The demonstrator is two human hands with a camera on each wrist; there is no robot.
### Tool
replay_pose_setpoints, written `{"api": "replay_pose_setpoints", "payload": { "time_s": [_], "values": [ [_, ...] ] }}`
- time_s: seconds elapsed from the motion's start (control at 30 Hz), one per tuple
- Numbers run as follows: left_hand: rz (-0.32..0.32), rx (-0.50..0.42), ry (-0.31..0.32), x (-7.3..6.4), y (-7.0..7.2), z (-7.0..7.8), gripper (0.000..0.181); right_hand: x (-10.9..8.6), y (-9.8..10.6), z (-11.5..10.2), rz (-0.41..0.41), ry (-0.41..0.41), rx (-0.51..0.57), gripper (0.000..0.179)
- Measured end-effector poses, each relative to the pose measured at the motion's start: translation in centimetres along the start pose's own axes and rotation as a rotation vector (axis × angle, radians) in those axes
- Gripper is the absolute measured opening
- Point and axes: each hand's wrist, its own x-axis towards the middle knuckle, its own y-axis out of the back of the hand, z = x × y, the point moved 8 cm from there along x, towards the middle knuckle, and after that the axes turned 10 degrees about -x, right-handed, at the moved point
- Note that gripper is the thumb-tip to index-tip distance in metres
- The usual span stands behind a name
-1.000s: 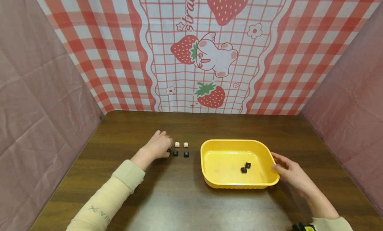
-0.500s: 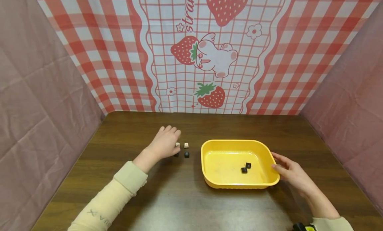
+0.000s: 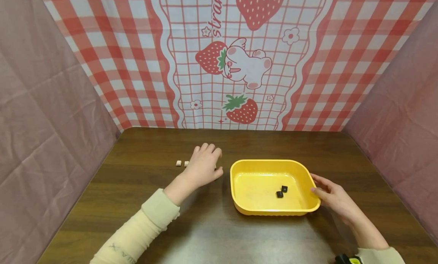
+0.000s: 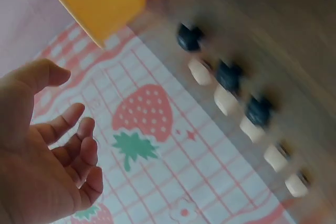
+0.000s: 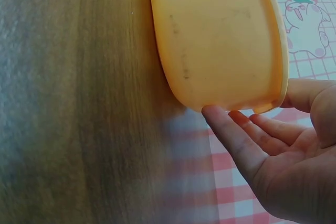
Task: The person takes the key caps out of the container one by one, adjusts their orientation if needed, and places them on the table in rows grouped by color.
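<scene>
My left hand hovers above a double row of small keycaps, fingers loosely bent and holding nothing. White keycaps and three black keycaps stand beside it in the left wrist view. From the head, only a couple of white keycaps show clearly; the hand covers most of the others. The right hand holds the right end of a yellow bin, its thumb at the rim and its other fingers against the outer wall. Two black keycaps lie on the bin's floor.
The brown wooden table ends at a red-and-white strawberry cloth at the back. Pinkish drapes hang on both sides. The bin stands just right of the keycap rows.
My left hand has slid right along the keycap rows toward the bin, uncovering white keycaps at the left end. The right hand and the bin stay put.
</scene>
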Motion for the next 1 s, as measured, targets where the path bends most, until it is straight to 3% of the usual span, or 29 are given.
{"api": "replay_pose_setpoints", "payload": {
  "time_s": [0.27, 0.6, 0.8, 1.0],
  "values": [
    [0.071, -0.08, -0.002, 0.3, -0.1, 3.0, 0.032, 0.0, 0.1, -0.1, 0.01, 0.002, -0.026, 0.063],
    [0.039, -0.112, -0.01, 1.2, -1.5, 6.8, 0.041, -0.1, -0.1, -0.1, 0.009, 0.006, -0.031, 0.062],
    [0.051, -0.13, -0.035, 2.2, -2.3, 8.9, 0.045, -0.1, 0.0, -0.1, 0.009, 0.004, -0.037, 0.062],
    [0.01, -0.126, -0.07, 2.7, -4.2, 11.3, 0.045, -0.1, 0.1, -0.2, 0.005, -0.007, -0.041, 0.063]
  ]
}}
